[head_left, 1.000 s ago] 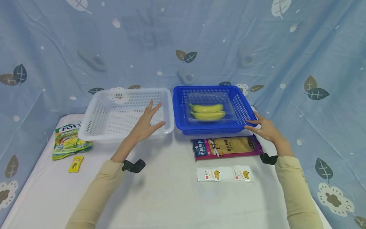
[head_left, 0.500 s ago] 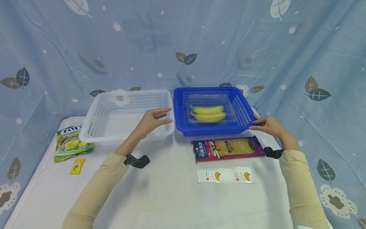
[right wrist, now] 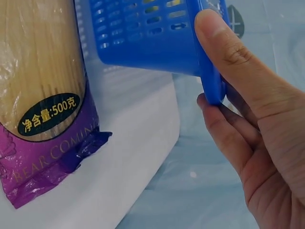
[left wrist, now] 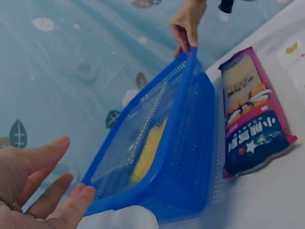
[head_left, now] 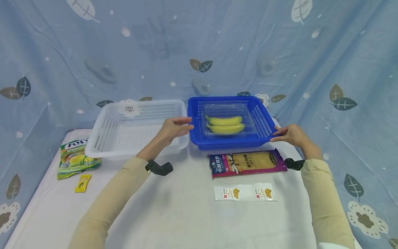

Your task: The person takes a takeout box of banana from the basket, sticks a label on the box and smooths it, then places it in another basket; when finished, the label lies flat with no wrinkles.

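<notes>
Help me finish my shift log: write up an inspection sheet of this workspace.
Surface: white cloth.
Job's things: blue basket holding two bananas in a clear container.
Clutter: white basket, green FOX'S bag, small yellow packet, pasta packet, banana-label strip.
Hands: right hand pinches the blue basket's near right corner; left hand is at its left rim, contact unclear.
Cables: nothing seen.
Surroundings: blue leaf-print curtain behind and at both sides.

You're in a curtained-off tabletop booth, more test setup than kitchen or shop: blue leaf-print curtain [head_left: 161, 48] on three sides, white-covered table [head_left: 186, 214], black wrist devices [head_left: 160, 168] on you. Blue basket [head_left: 230, 142] and noodle pack [head_left: 248, 163] don't pin it down. Can't tell the room type beyond the curtain.
</notes>
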Motion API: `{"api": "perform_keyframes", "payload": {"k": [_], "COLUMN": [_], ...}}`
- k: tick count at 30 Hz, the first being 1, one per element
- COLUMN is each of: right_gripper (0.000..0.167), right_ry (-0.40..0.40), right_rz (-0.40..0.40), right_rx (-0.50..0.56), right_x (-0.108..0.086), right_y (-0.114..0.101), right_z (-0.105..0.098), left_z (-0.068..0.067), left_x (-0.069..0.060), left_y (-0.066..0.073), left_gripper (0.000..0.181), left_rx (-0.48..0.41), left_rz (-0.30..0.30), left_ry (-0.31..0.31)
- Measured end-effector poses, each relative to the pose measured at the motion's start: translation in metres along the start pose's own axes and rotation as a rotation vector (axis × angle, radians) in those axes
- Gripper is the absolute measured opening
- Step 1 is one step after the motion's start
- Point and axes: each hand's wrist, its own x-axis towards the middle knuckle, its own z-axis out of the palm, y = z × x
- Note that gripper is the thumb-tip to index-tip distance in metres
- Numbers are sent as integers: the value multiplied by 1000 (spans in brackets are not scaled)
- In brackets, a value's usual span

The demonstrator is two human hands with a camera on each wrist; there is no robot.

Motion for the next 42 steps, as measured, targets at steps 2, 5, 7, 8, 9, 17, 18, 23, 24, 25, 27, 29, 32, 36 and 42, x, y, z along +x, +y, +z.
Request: {"api": "perform_keyframes", "payload": {"k": [2, 5, 7, 8, 9, 17, 18, 23, 24, 25, 27, 29, 32, 36, 42], "right_gripper": [45, 47, 49, 49, 48, 39, 38, 39, 39, 40, 42, 40, 39, 40, 40], "right_ry": [-1, -7, -9, -10, -13, -22, -23, -14, -11, -7, -4, 2, -2, -2, 14], "right_rz": [9, 23, 33, 38, 38, 45, 48, 44, 43, 42, 37, 40, 44, 48, 44], "right_rx": [-9, -14, -22, -20, -20, -29, -22, 2, 5, 7, 12, 12, 13, 10, 5], "right_x": [0, 0, 1, 1, 2, 4, 5, 5, 6, 6, 5, 5, 3, 3, 5], "right_y": [0, -1, -2, -2, -2, -1, -1, 4, 5, 6, 8, 10, 9, 6, 3], "right_z": [-1, -1, -2, -2, -3, -3, -2, 0, 1, 1, 3, 3, 4, 4, 3], "left_z": [3, 8, 11, 12, 14, 25, 27, 33, 35, 36, 38, 40, 41, 41, 44], "left_x": [5, 13, 18, 21, 23, 37, 39, 47, 48, 50, 54, 57, 61, 65, 74], "left_y": [0, 0, 1, 1, 1, 3, 3, 2, 1, 1, 2, 3, 5, 7, 6], "left_gripper": [44, 44, 43, 43, 43, 41, 41, 41, 41, 40, 39, 38, 37, 38, 44], "left_rx": [-23, -34, -39, -44, -49, -43, -45, -65, -64, -60, -53, -45, -40, -41, -42], "left_rz": [-6, -16, -20, -22, -19, -17, -18, -18, -18, -17, -14, -16, -19, -21, -41], "left_ry": [8, 24, 37, 43, 49, 86, 86, 90, 95, 102, 118, 137, 165, 196, 213]}}
